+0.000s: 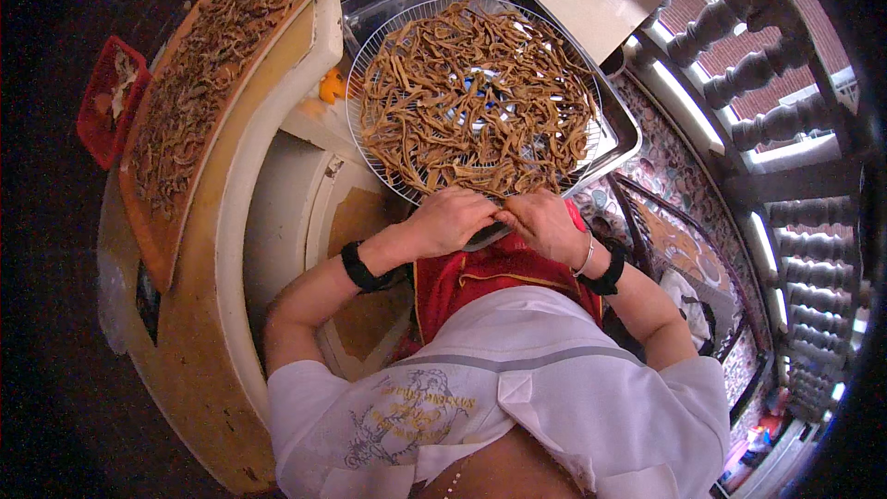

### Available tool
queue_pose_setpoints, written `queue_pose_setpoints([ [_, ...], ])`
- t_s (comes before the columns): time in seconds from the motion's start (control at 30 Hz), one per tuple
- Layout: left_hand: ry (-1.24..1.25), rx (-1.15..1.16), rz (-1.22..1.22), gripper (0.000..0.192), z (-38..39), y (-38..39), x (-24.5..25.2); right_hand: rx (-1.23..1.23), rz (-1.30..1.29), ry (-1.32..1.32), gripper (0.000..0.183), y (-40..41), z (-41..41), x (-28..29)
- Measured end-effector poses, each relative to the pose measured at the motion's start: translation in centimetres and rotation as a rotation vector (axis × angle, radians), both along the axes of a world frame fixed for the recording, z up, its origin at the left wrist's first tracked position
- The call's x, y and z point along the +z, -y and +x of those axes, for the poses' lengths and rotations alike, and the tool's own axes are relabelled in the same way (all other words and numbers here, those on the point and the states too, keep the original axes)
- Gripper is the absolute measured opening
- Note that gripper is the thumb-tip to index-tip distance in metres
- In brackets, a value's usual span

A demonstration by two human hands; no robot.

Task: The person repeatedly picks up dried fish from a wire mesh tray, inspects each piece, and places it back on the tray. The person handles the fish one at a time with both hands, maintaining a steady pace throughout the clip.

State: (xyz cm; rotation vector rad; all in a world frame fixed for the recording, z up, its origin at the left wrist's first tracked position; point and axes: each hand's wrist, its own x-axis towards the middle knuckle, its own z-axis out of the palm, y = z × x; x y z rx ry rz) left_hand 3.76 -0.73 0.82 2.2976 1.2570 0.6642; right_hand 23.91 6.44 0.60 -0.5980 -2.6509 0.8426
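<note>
In front of me a round wire rack (355, 93) carries many dried brown strips (416, 111), which look like sliced dried food. It rests over a rectangular metal tray (627, 135). My left hand (454, 222) and my right hand (546, 225) meet at the rack's near edge, fingertips together and curled. Whatever may be between the fingers is too small and covered to make out. Just below the hands, a dark rounded edge (485, 237) shows above the red cloth (450, 294) on my lap.
To the left, a long orange tray (163, 249) of darker dried pieces lies on a curved ledge (229, 360). Beside it is a red basket (104, 132). An orange object (332, 86) sits near the rack. A baluster railing (776, 125) runs along the right, past a folded frame (630, 222).
</note>
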Motion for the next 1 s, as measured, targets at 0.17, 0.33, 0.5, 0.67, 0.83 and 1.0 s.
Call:
queue_pose_setpoints([
  [0.17,-0.047,0.037,0.034,0.015,0.2,0.1,0.2,-0.002,-0.057,-0.038,0.030,-0.1,0.0,0.5],
  [0.33,0.032,0.064,0.051,0.015,0.0,0.0,0.1,-0.050,-0.242,-0.124,0.027,0.3,-0.2,1.6],
  [0.5,-0.006,0.038,-0.029,0.016,0.1,0.1,0.3,-0.022,-0.118,0.029,0.025,-0.1,0.1,0.2],
  [0.67,-0.051,0.085,0.033,0.018,-0.2,0.1,-0.1,-0.121,-0.222,-0.068,0.019,-0.2,0.0,0.2],
  [0.83,-0.159,0.057,-0.069,0.020,-0.5,0.0,-0.2,-0.046,-0.309,-0.201,0.017,0.1,-0.1,0.2],
  [1.0,-0.103,0.091,-0.024,0.017,0.0,0.3,-0.3,-0.062,-0.200,-0.061,0.018,-0.2,0.1,-0.6],
])
